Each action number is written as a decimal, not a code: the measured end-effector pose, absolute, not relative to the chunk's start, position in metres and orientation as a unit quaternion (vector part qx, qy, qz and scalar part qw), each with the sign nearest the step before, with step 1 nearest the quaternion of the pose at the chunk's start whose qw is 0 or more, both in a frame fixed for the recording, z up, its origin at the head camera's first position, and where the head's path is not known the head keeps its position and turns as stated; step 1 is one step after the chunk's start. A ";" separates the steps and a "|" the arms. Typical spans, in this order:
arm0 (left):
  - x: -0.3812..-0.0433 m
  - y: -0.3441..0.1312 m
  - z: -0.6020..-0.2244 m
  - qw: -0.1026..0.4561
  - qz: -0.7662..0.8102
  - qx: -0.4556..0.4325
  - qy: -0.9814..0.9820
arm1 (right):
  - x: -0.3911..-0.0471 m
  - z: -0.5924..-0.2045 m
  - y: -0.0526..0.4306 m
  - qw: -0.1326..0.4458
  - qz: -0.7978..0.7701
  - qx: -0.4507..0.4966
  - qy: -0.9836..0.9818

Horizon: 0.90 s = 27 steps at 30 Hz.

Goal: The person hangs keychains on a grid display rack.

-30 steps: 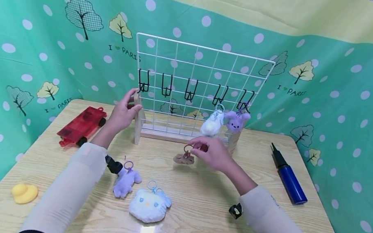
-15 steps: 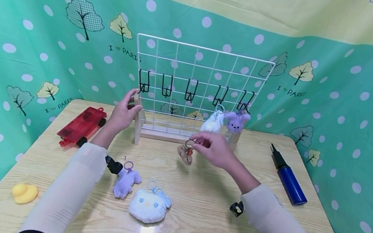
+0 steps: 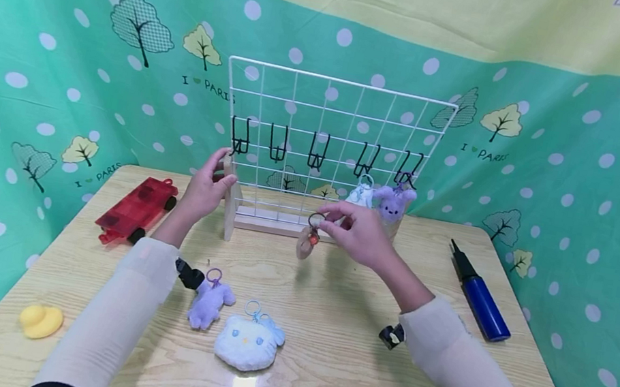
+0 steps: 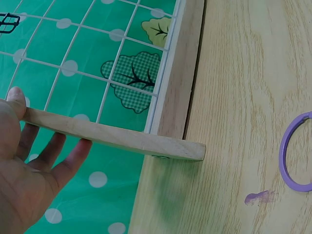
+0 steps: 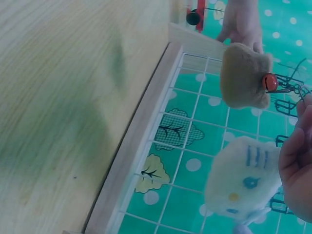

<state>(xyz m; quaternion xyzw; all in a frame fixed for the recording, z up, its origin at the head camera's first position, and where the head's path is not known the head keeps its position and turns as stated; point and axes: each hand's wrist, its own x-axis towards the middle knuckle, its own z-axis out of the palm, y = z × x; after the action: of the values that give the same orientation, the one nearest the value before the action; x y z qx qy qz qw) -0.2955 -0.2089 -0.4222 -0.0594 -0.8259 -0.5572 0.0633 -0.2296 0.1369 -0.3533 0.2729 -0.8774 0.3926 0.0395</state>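
Observation:
My left hand (image 3: 209,186) grips the left wooden end piece (image 4: 117,135) of a white wire grid rack (image 3: 325,109), thumb on one side and fingers on the other. My right hand (image 3: 360,233) pinches the ring of a brown plush keychain (image 3: 304,248), which dangles in front of the rack's lower bar. A red-orange bell (image 5: 269,82) shows at the plush's top in the right wrist view. Black hooks (image 3: 317,151) line the grid. From the two at the right hang a white plush keychain (image 5: 242,178), partly hidden behind my right hand in the head view, and a purple one (image 3: 393,203).
On the table (image 3: 339,378) lie a purple plush keychain (image 3: 208,305) and a white cat-face plush keychain (image 3: 248,343). A yellow rubber duck (image 3: 40,321) and a red toy car (image 3: 137,210) are at the left, a blue hand pump (image 3: 483,304) at the right.
My right hand has risen slightly toward the rack, lifting the brown plush keychain, which has swung to hang below its ring. My left hand stays on the end piece.

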 end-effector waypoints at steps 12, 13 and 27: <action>-0.295 -0.209 -0.422 0.062 -0.557 -0.065 -0.825 | -0.238 -0.340 0.124 0.092 0.434 0.254 -0.859; -0.294 -0.209 -0.421 0.061 -0.558 -0.065 -0.825 | -0.239 -0.340 0.123 0.092 0.440 0.251 -0.858; -0.294 -0.210 -0.421 0.056 -0.558 -0.060 -0.826 | -0.244 -0.326 0.114 0.120 0.469 0.225 -0.845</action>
<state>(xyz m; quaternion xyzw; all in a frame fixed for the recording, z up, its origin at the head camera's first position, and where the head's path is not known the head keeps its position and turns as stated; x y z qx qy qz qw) -0.2944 -0.2097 -0.4212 -0.0600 -0.8261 -0.5576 0.0558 -0.2437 0.1142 -0.3257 0.2252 -0.8454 0.4692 0.1200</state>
